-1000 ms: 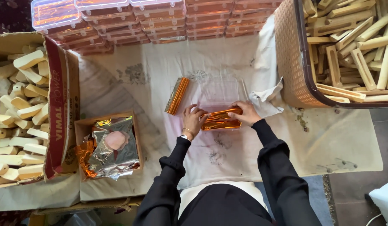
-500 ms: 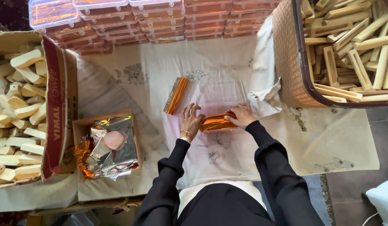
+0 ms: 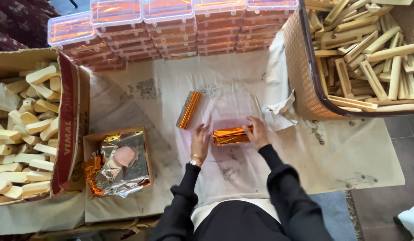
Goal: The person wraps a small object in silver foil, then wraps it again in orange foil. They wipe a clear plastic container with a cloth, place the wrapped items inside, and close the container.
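Pale cloth (image 3: 350,151) over grey tile floor (image 3: 385,209), daylight.
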